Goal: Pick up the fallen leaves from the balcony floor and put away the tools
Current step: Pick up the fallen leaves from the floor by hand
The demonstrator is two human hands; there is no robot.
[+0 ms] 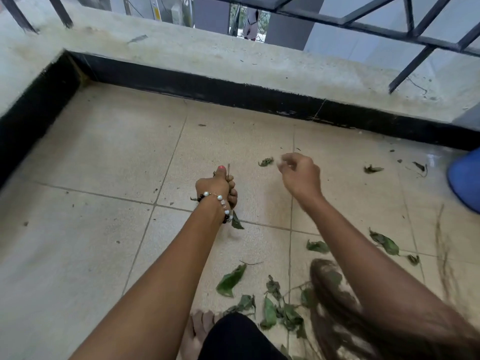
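Two hands [218,185] — about a dozen leaves [231,279] — one blue container [465,180].

A home balcony: beige tiled floor [98,157] scattered with green leaves [231,280], a low concrete parapet [181,55] with black-painted base, a dark metal railing [405,29], and neighbouring buildings beyond.

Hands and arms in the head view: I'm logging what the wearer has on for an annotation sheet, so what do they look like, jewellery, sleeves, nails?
Both forearms are bare, no sleeves or gloves showing. The left hand has a beaded bracelet at the wrist, white pearl-like beads mixed with dark ones, and a pink-painted thumbnail. The right hand and wrist show no jewellery; its nails are too blurred to judge.
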